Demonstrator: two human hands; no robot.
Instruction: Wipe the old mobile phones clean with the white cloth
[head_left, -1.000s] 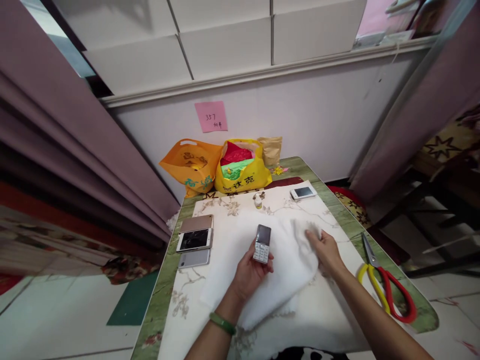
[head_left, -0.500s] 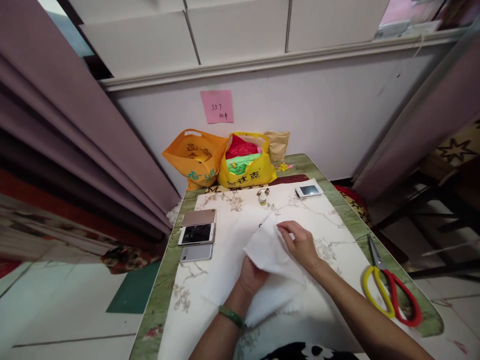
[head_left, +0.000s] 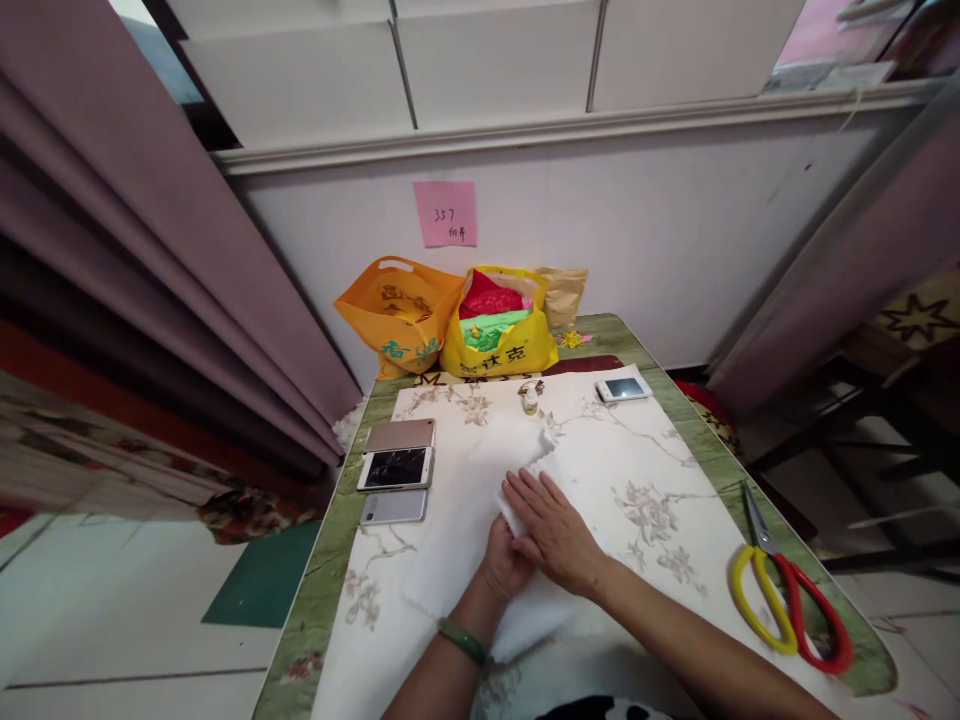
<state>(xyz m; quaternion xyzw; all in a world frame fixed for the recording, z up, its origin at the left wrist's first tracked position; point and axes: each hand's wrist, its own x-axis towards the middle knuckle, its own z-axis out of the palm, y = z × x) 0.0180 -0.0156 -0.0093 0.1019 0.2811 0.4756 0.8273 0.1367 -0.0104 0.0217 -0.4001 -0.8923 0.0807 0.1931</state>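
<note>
A thin white cloth [head_left: 457, 565] with a scalloped edge lies in loose folds over the middle of the table and under both hands. My left hand [head_left: 502, 565], a green bangle at its wrist, is curled around a folded part of it from below. Flat across that fold rests my right hand [head_left: 553, 530], its fingers stretched out and pressing on the cloth. Its thumb meets the left hand. The part of the cloth between the palms is hidden.
Left stand three phones [head_left: 396, 468] in a column; another phone [head_left: 624, 387] lies at the far right. Scissors [head_left: 763, 535] with yellow and red handles rest on the right edge. A small bottle [head_left: 530, 402], an orange bag [head_left: 405, 315] and a yellow bag [head_left: 499, 350] stand farther back.
My right hand has moved left and down from the cloth's raised corner and now lies flat over the fold. The raised cloth has been pressed down. The view has shifted slightly.
</note>
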